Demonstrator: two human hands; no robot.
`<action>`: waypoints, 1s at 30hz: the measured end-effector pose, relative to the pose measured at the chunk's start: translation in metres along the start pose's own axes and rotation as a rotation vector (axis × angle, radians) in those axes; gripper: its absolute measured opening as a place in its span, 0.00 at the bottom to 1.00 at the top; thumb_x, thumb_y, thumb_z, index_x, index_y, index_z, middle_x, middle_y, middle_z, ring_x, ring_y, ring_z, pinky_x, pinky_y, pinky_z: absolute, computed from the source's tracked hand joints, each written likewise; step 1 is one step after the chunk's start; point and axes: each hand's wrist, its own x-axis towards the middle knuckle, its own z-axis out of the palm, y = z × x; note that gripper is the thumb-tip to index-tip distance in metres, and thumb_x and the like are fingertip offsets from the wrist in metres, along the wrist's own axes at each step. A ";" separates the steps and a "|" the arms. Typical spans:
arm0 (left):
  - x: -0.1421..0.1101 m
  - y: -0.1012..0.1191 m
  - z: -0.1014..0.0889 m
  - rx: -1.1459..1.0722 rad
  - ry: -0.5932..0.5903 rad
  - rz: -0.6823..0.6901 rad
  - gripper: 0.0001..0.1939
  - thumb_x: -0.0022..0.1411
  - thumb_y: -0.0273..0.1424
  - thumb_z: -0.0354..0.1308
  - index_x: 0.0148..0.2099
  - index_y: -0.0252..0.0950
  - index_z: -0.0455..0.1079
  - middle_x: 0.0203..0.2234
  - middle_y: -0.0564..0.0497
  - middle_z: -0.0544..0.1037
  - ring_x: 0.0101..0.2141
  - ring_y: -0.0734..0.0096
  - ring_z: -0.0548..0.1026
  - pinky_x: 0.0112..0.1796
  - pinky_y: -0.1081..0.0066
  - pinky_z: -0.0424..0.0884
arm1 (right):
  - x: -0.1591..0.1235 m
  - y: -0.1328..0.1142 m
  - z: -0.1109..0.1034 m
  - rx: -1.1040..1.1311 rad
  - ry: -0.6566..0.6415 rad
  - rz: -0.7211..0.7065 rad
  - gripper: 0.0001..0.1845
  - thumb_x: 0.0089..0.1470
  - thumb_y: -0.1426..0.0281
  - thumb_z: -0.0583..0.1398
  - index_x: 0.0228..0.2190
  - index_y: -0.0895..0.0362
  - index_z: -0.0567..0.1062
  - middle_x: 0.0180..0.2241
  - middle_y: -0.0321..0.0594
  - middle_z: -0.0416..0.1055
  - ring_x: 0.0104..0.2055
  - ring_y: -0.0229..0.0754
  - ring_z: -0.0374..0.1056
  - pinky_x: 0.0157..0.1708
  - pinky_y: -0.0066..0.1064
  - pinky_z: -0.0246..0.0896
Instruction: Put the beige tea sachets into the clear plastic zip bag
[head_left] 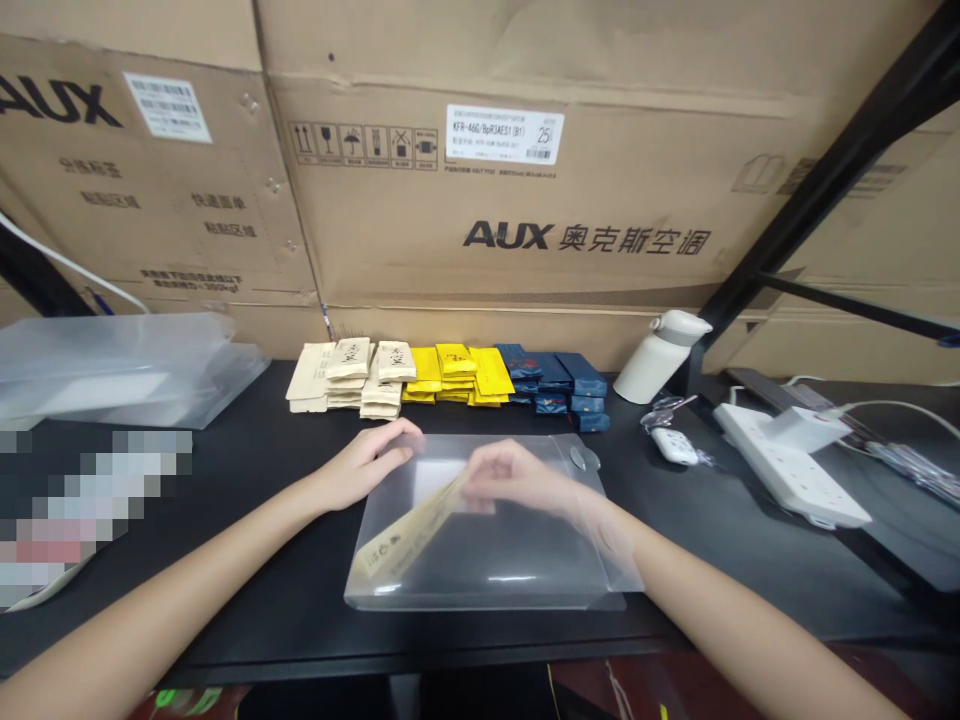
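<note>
In the lower middle of the frame we have a clear, flat plastic pouch with a round snap button [487, 560] lying on the black table [262, 600]. Our right hand [517, 478] is pushed inside the pouch, under the transparent sheet, and its fingers are pinched together on one end of a long beige paper sachet with dark print [409, 535], which lies slanted with its other end near the lower left corner of the pouch. Our left hand [367, 465] rests on the upper left edge of the pouch, fingers bent and pressing on the plastic; it holds the opening steady, as far as we can judge.

The step in hand seems to be the placing of this first sachet inside the pouch (we see no other sachet inside). The next move probably calls for laying the sachet flat and straight, then opening the pinch and drawing the right hand out without dragging the sachet along.

Above the pouch, in the middle of the frame, wait the rows of beige sachets [349, 375], yellow sachets [454, 375] and dark blue sachets [559, 385].
</note>
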 end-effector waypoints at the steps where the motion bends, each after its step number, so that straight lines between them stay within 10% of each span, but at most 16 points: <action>1: -0.001 0.001 0.001 -0.001 -0.012 0.008 0.10 0.68 0.34 0.47 0.46 0.37 0.67 0.41 0.48 0.76 0.44 0.61 0.73 0.47 0.63 0.68 | 0.000 0.001 0.000 -0.012 0.004 -0.001 0.13 0.48 0.63 0.69 0.30 0.61 0.78 0.26 0.36 0.76 0.25 0.32 0.69 0.26 0.26 0.66; 7: -0.004 0.008 0.003 -0.026 -0.077 0.031 0.12 0.69 0.37 0.52 0.50 0.38 0.66 0.44 0.49 0.75 0.45 0.62 0.72 0.48 0.62 0.67 | 0.001 0.004 0.003 -0.100 0.073 -0.035 0.13 0.48 0.62 0.69 0.30 0.60 0.79 0.29 0.37 0.76 0.26 0.34 0.69 0.23 0.24 0.64; 17: -0.003 0.016 0.006 -0.039 -0.100 0.034 0.13 0.68 0.39 0.53 0.50 0.38 0.66 0.44 0.49 0.74 0.46 0.61 0.72 0.49 0.62 0.65 | 0.002 0.005 0.019 0.008 0.039 -0.084 0.16 0.50 0.67 0.68 0.41 0.58 0.77 0.42 0.43 0.78 0.45 0.43 0.76 0.49 0.38 0.70; 30: -0.002 0.015 0.007 -0.045 -0.094 0.045 0.12 0.69 0.39 0.52 0.49 0.38 0.66 0.43 0.50 0.74 0.45 0.62 0.71 0.48 0.63 0.65 | -0.006 -0.009 0.023 0.119 -0.170 -0.011 0.35 0.58 0.65 0.64 0.63 0.48 0.61 0.67 0.45 0.54 0.65 0.50 0.59 0.63 0.47 0.56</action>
